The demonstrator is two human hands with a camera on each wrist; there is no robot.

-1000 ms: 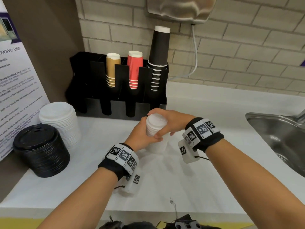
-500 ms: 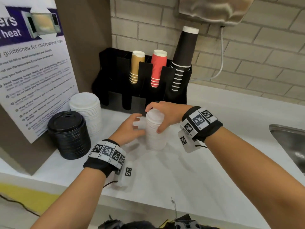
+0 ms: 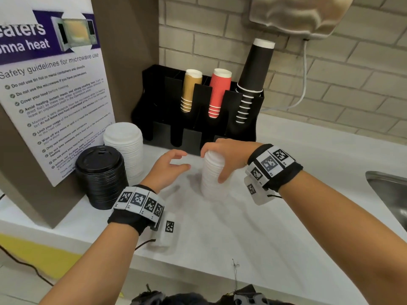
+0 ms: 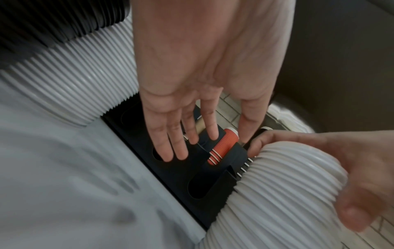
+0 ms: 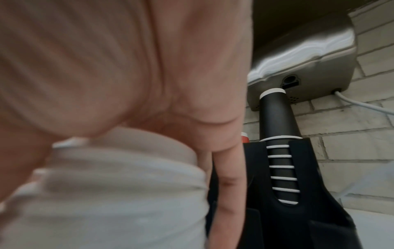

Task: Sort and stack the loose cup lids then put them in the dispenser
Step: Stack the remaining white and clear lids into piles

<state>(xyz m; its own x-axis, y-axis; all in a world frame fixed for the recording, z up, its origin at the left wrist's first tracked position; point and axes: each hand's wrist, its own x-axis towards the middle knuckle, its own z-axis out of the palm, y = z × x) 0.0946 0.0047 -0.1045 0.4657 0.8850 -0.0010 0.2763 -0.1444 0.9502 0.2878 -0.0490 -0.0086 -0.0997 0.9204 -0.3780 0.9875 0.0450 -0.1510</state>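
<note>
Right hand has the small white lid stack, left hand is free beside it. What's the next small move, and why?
Probably lift the small white lid stack toward the black dispenser just behind it. The right hand already grips the stack from above, it looks squared up, and the left hand hangs open beside it, ready to steady the bottom.

**White counter and its load**

A white counter (image 3: 253, 227) carries a black cup dispenser (image 3: 193, 137) against the brick wall, a black lid stack (image 3: 102, 179), two white lid stacks (image 3: 126, 148) (image 3: 212, 179), and a sign-bearing brown panel (image 3: 50, 84).
</note>
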